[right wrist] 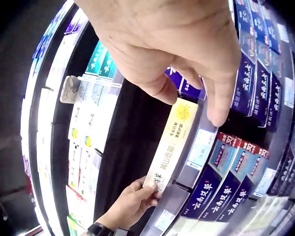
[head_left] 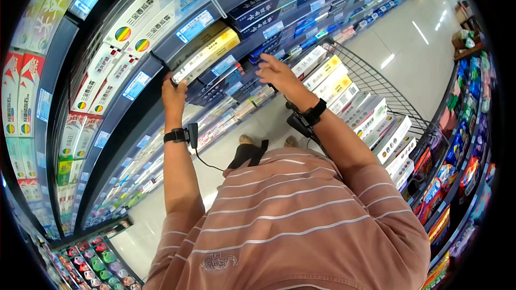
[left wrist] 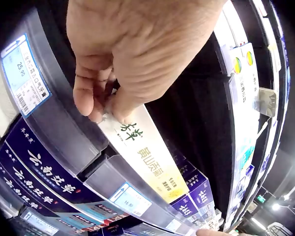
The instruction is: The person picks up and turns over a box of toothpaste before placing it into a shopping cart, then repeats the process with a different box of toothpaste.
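A white-and-yellow toothpaste box [head_left: 207,55] with a sun print at one end lies along a shelf front. My left hand [head_left: 174,98] pinches its white end between thumb and fingers; the left wrist view shows the thumb over the box's [left wrist: 145,152] corner. In the head view, my right hand [head_left: 283,79] is held apart from the box, fingers spread. From the right wrist, the right hand [right wrist: 182,44] hangs over the box's [right wrist: 172,140] yellow end, thumb and fingers parted with nothing between them.
Dark blue toothpaste boxes [head_left: 263,13] stand beside the gap, and white boxes with rainbow discs [head_left: 134,32] fill shelves on the left. Price tags [head_left: 194,26] line the shelf edges. A wire cart [head_left: 371,72] with several toothpaste boxes [head_left: 330,78] stands at my right.
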The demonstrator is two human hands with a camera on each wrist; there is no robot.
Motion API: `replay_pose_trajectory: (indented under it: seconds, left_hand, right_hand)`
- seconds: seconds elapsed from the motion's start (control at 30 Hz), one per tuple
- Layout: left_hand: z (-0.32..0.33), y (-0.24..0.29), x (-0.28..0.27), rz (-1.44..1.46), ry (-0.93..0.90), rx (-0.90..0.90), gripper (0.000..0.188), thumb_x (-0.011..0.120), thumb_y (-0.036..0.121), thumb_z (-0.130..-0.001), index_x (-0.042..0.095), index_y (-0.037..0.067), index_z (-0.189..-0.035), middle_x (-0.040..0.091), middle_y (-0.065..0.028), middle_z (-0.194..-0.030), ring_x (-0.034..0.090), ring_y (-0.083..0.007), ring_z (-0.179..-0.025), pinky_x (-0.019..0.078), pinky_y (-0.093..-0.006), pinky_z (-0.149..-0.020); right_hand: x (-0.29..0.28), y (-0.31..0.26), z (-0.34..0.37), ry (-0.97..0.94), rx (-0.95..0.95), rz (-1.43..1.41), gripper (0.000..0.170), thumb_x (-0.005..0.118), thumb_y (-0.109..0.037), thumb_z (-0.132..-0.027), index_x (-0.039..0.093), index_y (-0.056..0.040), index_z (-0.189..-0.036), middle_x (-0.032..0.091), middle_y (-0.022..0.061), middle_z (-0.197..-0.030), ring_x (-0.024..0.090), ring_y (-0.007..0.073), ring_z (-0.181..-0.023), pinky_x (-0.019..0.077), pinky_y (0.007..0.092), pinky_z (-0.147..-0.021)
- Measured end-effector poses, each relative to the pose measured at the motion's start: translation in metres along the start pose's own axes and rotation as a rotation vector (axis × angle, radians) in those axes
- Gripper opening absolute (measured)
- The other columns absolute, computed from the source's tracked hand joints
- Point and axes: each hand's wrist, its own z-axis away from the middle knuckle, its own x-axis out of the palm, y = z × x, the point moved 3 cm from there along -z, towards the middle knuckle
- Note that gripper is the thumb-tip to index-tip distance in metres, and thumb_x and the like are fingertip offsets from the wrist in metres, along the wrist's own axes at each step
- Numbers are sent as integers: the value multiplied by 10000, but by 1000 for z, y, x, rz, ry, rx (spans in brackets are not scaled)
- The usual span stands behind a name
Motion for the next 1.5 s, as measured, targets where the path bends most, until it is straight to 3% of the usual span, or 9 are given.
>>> replay_pose_trajectory:
  seconds: [0.17,0.23,0.37,0.5,0.9,1.0,1.23,1.37,1.5]
  left_hand:
    - [-11,-4,-4,-107,-12,-7,501,757,191,-870,581,4,-1300,687,-110,-879,643,-165,-695,538,-317,-626]
    - [-13,-21,1,-271,95,212,556,779,222,-854,571,5,-1321,665,-181,-1093,656,-238,-910,529,-359,-824]
    - [-13,-37,2,-268,99,268,569,761,206,-874,541,-18,-1348,630,-186,-1158,620,-260,-882,513,-366,-846]
    - [38,25,2,-128,238,258,471,701,200,-949,545,-22,-1334,628,-177,-1173,611,-209,-892,505,-354,-836]
    - [125,38,81,168,-312,-67,464,661,192,-976,494,-9,-1360,650,-134,-1091,642,-171,-895,526,-301,-791]
    - [136,30,91,166,-402,-84,496,663,245,-977,486,11,-1378,653,-128,-1085,661,-182,-870,536,-299,-755]
    - [151,38,158,231,-877,-279,598,625,356,-1005,433,2,-1448,633,-182,-1215,684,-225,-1005,554,-318,-770]
    - [152,51,224,388,-1011,-409,679,615,409,-1010,395,-35,-1475,573,-183,-1324,651,-257,-1127,561,-338,-875]
    - [150,57,281,509,-1042,-499,735,607,424,-1012,346,-65,-1494,525,-198,-1392,619,-298,-1199,567,-383,-918]
  right_hand:
    - [-33,12,29,55,29,-79,636,630,-195,-962,382,-17,-1519,573,177,-1314,638,243,-1138,555,345,-925]
    - [-47,26,41,92,81,-119,635,633,-191,-953,390,-11,-1511,588,177,-1288,643,241,-1127,557,339,-909]
    - [-71,54,59,99,128,-68,641,651,-223,-923,428,3,-1480,622,142,-1154,652,216,-1012,561,329,-829]
    - [-107,68,69,212,160,-38,498,651,-203,-917,525,9,-1350,643,116,-1027,653,202,-891,566,322,-699]
    - [-225,68,27,642,137,211,642,623,-182,-941,370,83,-1467,655,210,-1111,711,265,-833,608,350,-625]
    - [-250,79,-2,778,112,387,598,695,-208,-834,548,78,-1338,708,275,-999,740,333,-697,617,393,-574]
    - [-266,77,-27,620,352,582,479,679,-263,-894,576,76,-1217,656,271,-1127,750,335,-799,638,390,-624]
    - [-277,89,-34,645,347,667,449,615,-257,-945,525,26,-1282,715,198,-836,732,268,-631,613,374,-510]
    - [-281,88,-24,574,398,567,399,608,-224,-937,572,29,-1243,721,196,-867,738,273,-652,612,366,-513]
